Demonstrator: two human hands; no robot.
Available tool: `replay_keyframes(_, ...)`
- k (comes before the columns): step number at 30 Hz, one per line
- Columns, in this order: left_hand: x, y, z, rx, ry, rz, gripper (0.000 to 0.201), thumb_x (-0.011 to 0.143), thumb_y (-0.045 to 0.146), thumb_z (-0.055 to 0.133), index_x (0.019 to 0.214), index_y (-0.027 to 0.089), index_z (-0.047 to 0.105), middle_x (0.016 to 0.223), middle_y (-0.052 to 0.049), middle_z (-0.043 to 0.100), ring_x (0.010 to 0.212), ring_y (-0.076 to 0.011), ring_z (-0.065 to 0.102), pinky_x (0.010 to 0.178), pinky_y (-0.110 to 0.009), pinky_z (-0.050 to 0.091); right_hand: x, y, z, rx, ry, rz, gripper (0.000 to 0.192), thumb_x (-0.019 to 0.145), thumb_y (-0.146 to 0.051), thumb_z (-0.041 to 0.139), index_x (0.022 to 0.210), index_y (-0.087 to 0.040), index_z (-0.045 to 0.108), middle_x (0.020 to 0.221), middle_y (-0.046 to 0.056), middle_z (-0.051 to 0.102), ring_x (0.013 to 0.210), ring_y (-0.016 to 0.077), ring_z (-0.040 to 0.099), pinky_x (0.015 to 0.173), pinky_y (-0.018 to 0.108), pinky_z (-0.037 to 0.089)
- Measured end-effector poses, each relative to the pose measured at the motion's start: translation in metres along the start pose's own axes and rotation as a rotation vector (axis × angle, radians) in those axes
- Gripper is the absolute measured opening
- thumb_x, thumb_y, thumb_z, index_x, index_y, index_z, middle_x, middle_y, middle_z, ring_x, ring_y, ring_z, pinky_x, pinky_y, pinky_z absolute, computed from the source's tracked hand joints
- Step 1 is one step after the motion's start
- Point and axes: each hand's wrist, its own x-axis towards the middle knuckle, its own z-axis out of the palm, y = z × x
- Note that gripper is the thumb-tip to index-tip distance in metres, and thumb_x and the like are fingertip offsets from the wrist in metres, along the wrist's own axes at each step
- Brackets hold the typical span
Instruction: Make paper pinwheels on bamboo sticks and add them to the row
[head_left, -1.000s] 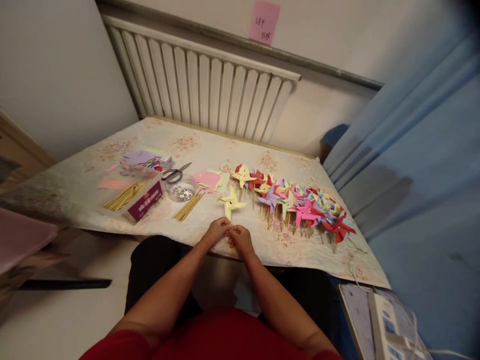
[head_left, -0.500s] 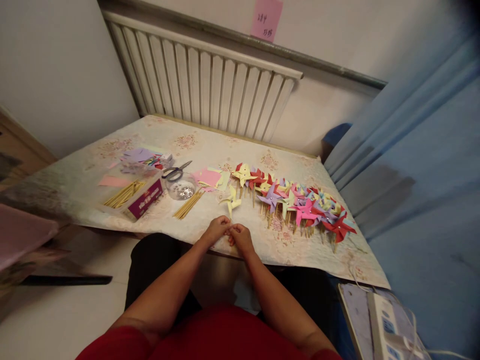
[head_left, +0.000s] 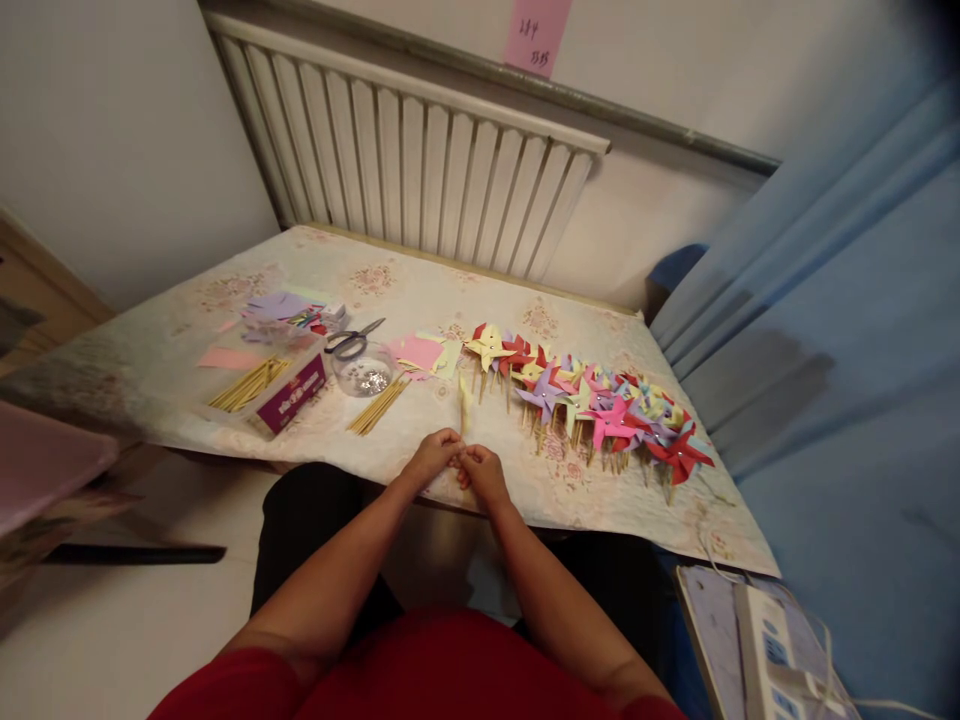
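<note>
A pale yellow paper pinwheel stands upright above my hands, seen nearly edge-on. My left hand and my right hand meet at the table's front edge, both closed with fingertips together around the lower part of its stick, which they mostly hide. To the right stand rows of finished-looking pinwheels in red, yellow, purple and pink. On the left lie a bundle of thin wooden sticks and a clear round dish of small shiny pieces.
Scissors lie behind the dish, beside stacked pink and yellow paper pieces. A purple-sided box holds more sticks. Purple paper sheets are farther left. A power strip with cables sits at lower right, near a blue curtain.
The yellow pinwheel has turned from showing its blades to nearly edge-on. Both hands stay in about the same place, still closed.
</note>
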Motion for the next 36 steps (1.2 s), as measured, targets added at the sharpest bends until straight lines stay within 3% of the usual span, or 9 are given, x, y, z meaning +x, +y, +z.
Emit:
replay_keyframes(12,-0.0001,-0.0029,0.0004,0.017,0.028,0.018,0.022,0.070,0.035,0.065,0.071,0.017,0.052,0.056,0.005,0.051,0.053,-0.0099,0.047,0.054,-0.023,0.035,0.0002,0.0002,0.0011,0.004,0.026,-0.010,0.008,0.069,-0.025,0.057,0.071,-0.018,0.058,0.047,-0.006,0.057,0.035,0.0090,0.047,0.037,0.020,0.040)
replay_keyframes(24,-0.0006,0.0028,0.0005,-0.020,-0.038,-0.021,0.020,0.070,0.035,0.062,0.071,0.017,0.054,0.054,0.005,0.050,0.051,-0.0097,0.046,0.053,-0.023,0.034,0.0002,-0.0009,0.0001,-0.003,0.010,0.002,0.016,0.074,-0.034,0.057,0.069,-0.019,0.056,0.046,-0.005,0.055,0.035,0.0092,0.047,0.037,0.020,0.040)
replay_keyframes(36,-0.0015,0.0012,0.0010,0.003,0.009,0.016,0.017,0.070,0.031,0.063,0.070,0.017,0.053,0.055,0.006,0.050,0.052,-0.0093,0.045,0.053,-0.023,0.034,0.0001,0.0011,0.0002,0.006,0.014,-0.016,0.009,0.069,-0.027,0.057,0.070,-0.018,0.058,0.046,-0.006,0.056,0.035,0.0100,0.047,0.038,0.021,0.040)
